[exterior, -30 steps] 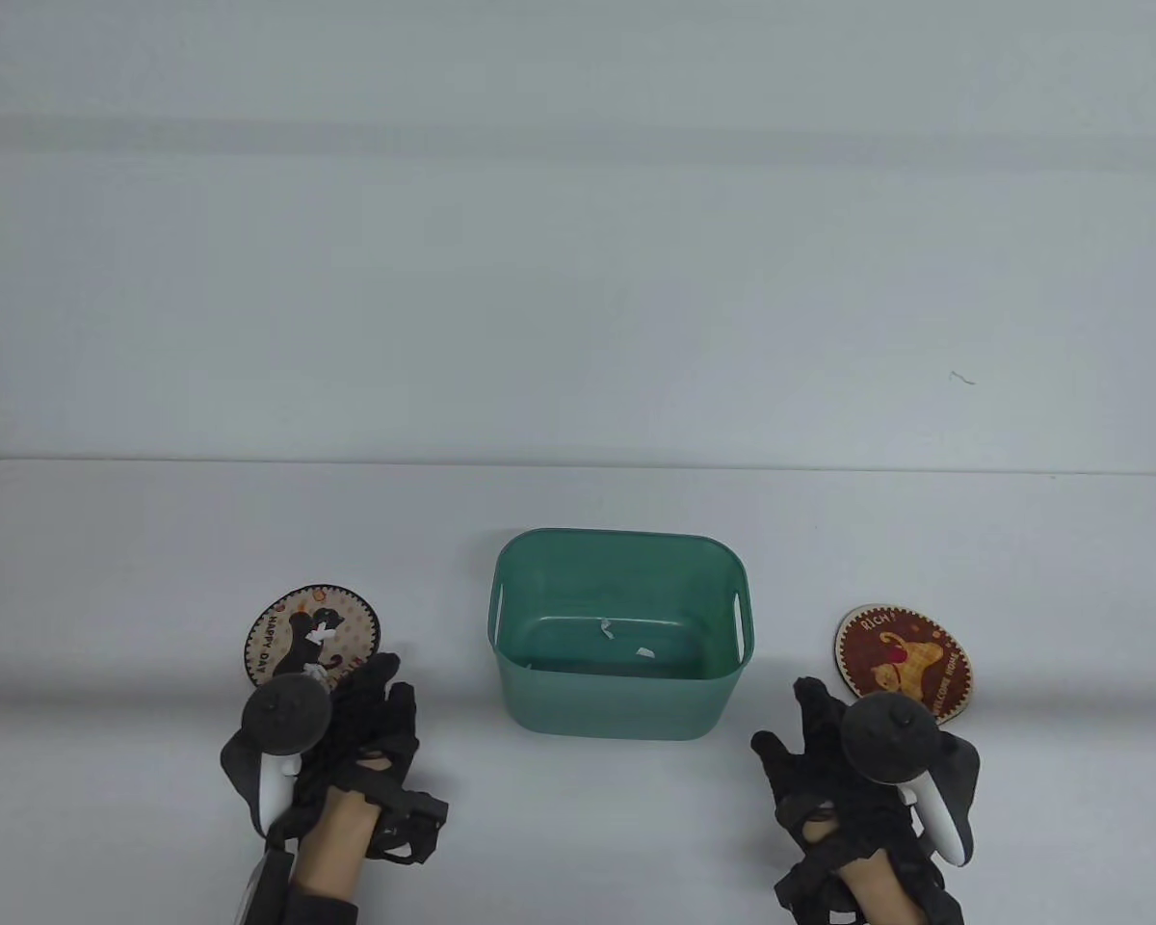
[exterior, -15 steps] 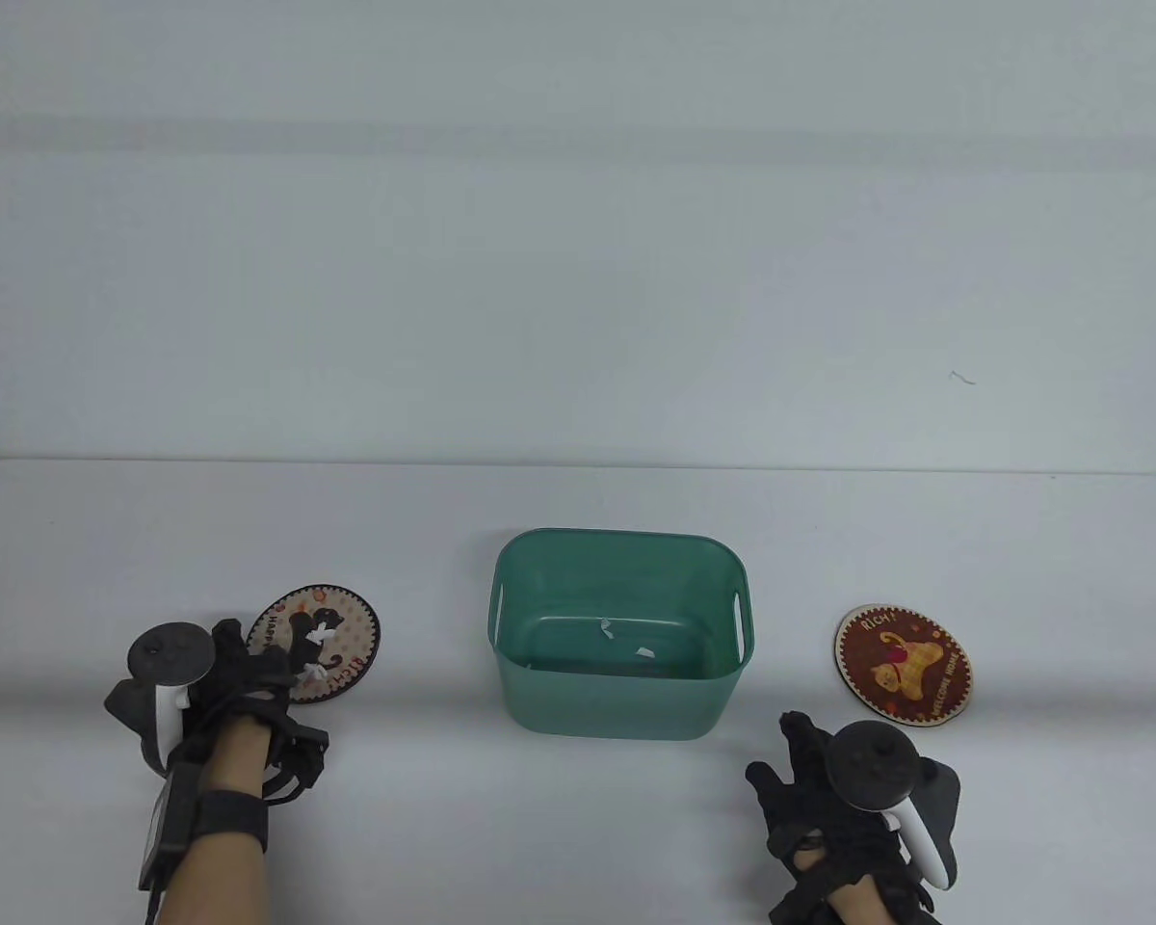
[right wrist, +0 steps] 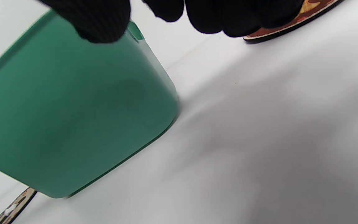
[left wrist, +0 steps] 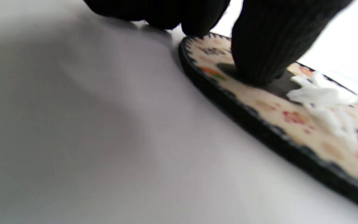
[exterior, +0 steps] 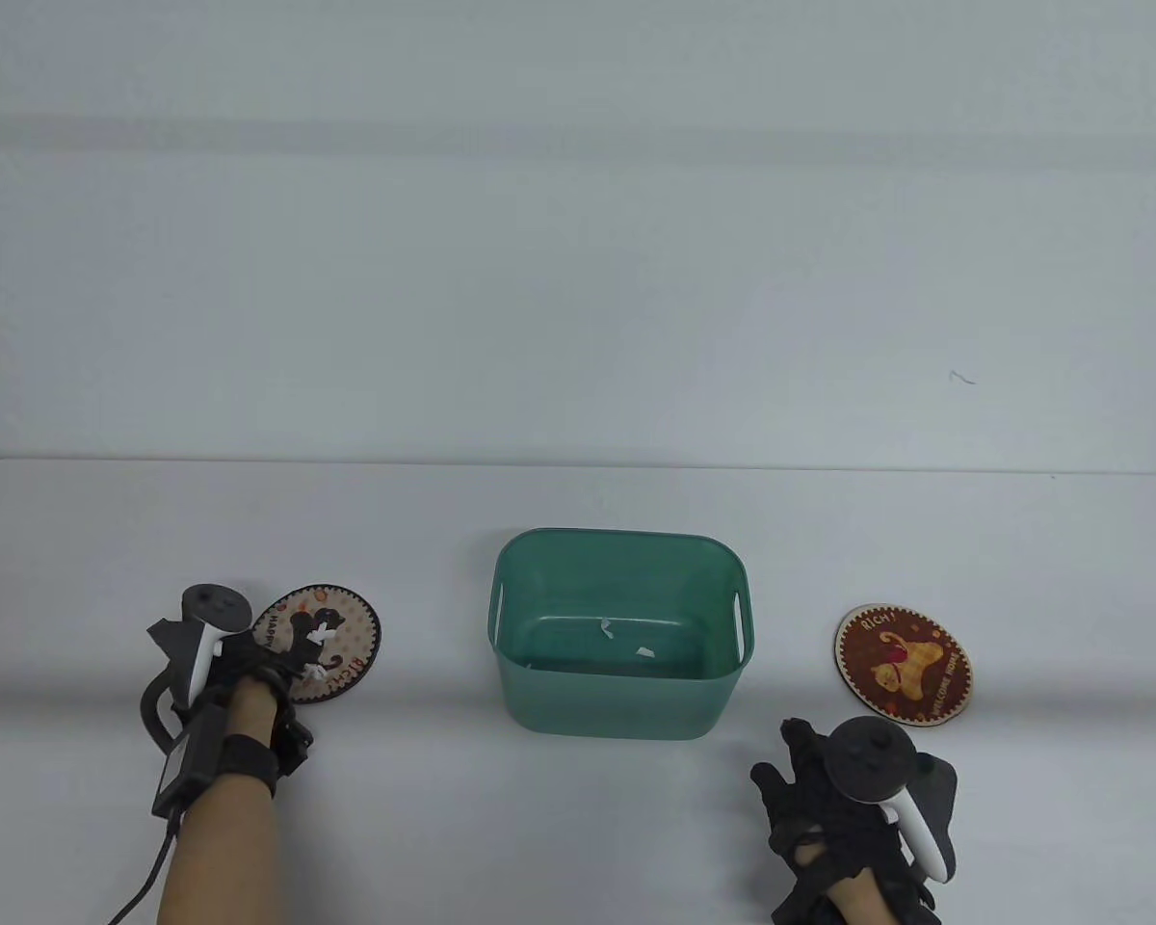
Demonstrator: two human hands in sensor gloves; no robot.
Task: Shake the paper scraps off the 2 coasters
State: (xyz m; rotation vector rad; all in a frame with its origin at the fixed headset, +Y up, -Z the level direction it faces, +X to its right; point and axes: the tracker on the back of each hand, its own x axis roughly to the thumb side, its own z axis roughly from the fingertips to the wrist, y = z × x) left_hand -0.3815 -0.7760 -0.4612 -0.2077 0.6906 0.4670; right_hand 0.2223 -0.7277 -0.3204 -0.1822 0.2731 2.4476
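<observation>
The left coaster, round with a black cat picture, lies flat on the table with white paper scraps on it. My left hand is at its near-left rim. In the left wrist view the thumb presses on the coaster beside the scraps, and the other fingers curl at its edge. The right coaster, red-brown with an orange cat, lies flat with no scraps visible. My right hand rests open on the table, short of that coaster.
A green plastic bin stands between the two coasters, with a few white scraps on its floor. Its near wall fills the left of the right wrist view. The white table ends at a wall behind.
My left hand swung from the coaster's near-right side round to its left rim and put its thumb on top. My right hand drew back toward the near edge, then held still.
</observation>
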